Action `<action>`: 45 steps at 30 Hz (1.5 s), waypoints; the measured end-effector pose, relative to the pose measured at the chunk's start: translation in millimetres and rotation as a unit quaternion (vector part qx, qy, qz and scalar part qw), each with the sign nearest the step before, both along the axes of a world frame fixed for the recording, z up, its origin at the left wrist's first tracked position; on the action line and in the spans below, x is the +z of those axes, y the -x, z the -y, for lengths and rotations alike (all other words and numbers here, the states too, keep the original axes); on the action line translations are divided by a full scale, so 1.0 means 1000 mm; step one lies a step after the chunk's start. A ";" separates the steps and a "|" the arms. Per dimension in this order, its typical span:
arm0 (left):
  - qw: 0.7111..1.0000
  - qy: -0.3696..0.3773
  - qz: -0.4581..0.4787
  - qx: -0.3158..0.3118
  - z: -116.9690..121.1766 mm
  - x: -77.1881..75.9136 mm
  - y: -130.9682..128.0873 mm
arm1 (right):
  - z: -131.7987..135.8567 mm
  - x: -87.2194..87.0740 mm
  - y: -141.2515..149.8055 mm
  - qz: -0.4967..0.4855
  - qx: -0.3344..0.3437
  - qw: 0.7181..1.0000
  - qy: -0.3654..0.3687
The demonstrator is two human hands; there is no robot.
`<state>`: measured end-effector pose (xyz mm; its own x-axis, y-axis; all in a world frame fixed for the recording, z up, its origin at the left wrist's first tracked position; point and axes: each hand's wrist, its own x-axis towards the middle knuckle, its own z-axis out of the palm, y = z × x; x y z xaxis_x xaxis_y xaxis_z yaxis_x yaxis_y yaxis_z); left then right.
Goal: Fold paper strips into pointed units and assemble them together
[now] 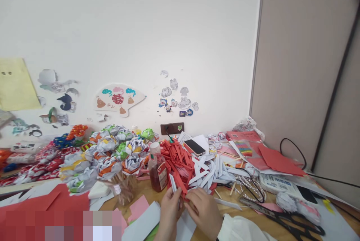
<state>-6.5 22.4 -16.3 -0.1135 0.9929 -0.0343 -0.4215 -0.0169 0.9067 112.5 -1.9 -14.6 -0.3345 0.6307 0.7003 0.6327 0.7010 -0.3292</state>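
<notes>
My left hand (pixel 168 213) is closed at the front of the table, thumb and fingers pinched round a folded white paper strip (pixel 172 183) that points up. Beside it a folded red paper strip (pixel 180 183) rises between my two hands. My right hand (pixel 204 211) has its fingers bent together at the red paper's lower end; the exact grip is partly hidden by the fingers. Just beyond lie a heap of folded red strips (pixel 176 154) and a pile of folded white strips (pixel 209 171). A bottle of dark red liquid (pixel 158 169) stands left of the heap.
Crumpled paper flowers (pixel 108 147) crowd the left back. A bundle of wooden sticks (pixel 123 188) stands nearer. Large black scissors (pixel 289 218) lie at the right, beside white cord (pixel 247 186). A phone (pixel 194 147) rests behind the piles, below a wall socket strip (pixel 172 128).
</notes>
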 end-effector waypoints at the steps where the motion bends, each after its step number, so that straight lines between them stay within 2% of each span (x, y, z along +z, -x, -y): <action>1: 1.000 -0.001 -0.025 0.008 0.002 0.003 0.001 | 0.001 0.001 0.000 -0.016 -0.002 1.000 0.018; 3: 0.996 -0.023 -0.080 0.030 0.005 0.008 0.002 | 0.002 0.003 0.002 -0.076 -0.022 0.994 0.072; 6: 0.985 -0.072 -0.148 0.055 0.009 0.015 0.002 | -0.001 0.004 0.005 -0.171 -0.048 0.971 0.158; 10: 0.970 -0.081 -0.225 0.041 0.012 0.021 0.000 | -0.010 0.002 0.005 -0.183 -0.040 0.963 0.194; 15: 0.964 -0.083 -0.251 0.031 0.014 0.020 -0.003 | -0.012 0.003 0.001 -0.137 -0.081 0.974 0.161; 18: 0.960 -0.078 -0.265 0.039 0.015 0.017 -0.003 | -0.008 0.005 -0.001 -0.079 -0.110 0.986 0.102; 21: 0.951 -0.080 -0.296 0.039 0.016 0.015 -0.002 | -0.006 0.008 -0.001 -0.035 -0.106 0.992 0.054; 26: 0.934 -0.099 -0.342 -0.006 0.017 0.010 -0.004 | -0.007 0.010 -0.002 -0.010 -0.130 0.989 0.064; 28: 0.943 -0.085 -0.320 -0.024 0.018 0.007 -0.007 | -0.009 0.009 -0.004 0.014 -0.131 0.990 0.054; 32: 0.965 -0.035 -0.252 -0.063 0.017 0.009 -0.011 | -0.012 0.006 -0.005 0.082 -0.132 0.988 -0.016; 37: 0.977 -0.020 -0.208 -0.049 0.016 0.016 -0.011 | -0.012 0.000 -0.003 0.114 -0.126 0.981 -0.093; 40: 0.978 -0.027 -0.203 -0.038 0.016 0.015 -0.009 | -0.012 -0.001 -0.002 0.112 -0.120 0.981 -0.099; 45: 0.983 -0.021 -0.176 -0.043 0.008 0.004 -0.003 | -0.011 0.001 -0.001 0.119 -0.085 0.985 -0.091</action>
